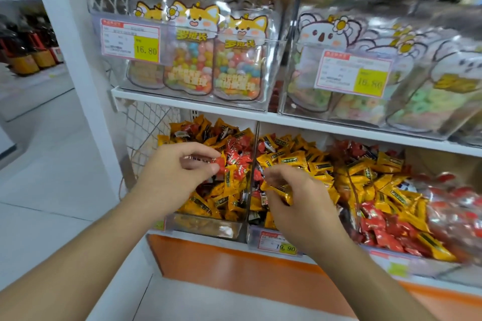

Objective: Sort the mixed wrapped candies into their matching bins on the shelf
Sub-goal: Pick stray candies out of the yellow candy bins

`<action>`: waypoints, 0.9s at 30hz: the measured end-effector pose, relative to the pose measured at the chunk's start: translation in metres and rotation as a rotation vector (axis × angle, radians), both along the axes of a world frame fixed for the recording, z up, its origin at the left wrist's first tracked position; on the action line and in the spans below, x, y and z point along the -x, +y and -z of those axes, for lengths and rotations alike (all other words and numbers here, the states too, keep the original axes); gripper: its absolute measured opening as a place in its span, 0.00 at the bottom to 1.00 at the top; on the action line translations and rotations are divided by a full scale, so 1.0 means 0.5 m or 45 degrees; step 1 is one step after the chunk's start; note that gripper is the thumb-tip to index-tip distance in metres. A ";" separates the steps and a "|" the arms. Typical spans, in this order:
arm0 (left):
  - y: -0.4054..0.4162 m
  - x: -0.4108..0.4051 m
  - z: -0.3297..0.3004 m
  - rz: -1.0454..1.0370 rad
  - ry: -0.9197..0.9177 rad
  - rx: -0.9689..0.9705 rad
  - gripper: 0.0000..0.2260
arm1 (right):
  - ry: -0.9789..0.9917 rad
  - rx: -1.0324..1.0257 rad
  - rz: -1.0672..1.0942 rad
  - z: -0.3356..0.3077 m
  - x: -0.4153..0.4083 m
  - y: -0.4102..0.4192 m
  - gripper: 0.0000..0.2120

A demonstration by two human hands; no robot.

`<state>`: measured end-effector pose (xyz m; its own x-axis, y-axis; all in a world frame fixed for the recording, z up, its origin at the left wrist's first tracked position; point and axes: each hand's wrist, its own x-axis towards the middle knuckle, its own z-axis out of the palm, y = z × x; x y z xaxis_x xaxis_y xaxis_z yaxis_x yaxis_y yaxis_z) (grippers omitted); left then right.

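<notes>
Two clear plastic bins of small wrapped candies sit side by side on the lower shelf, the left clear bin (203, 228) touching the middle clear bin (263, 238), below clear tubs of cartoon-printed candy pouches (193, 52).

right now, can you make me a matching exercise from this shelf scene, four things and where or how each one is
Things:
1. left hand
2. right hand
3. fox-face candy bags
4. 19.90 price tag

Places or states:
A. upper shelf, in a clear bin
B. pinching a red wrapped candy
C. front of a lower bin
D. holding a yellow wrapped candy

Pairs: 1-B, 2-D, 3-A, 4-C
</notes>
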<state>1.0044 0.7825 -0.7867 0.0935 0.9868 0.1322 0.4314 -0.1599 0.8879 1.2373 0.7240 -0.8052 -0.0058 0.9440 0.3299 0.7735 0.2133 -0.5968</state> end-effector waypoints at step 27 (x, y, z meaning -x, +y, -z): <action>-0.067 -0.233 0.016 0.361 -0.021 -0.033 0.11 | -0.395 0.413 0.653 -0.050 -0.282 -0.111 0.18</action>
<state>1.1209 0.7488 -0.7947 0.3633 0.9177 0.1608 0.3519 -0.2949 0.8883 1.3785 0.6685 -0.7801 0.4201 0.9035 0.0847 0.8746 -0.3782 -0.3033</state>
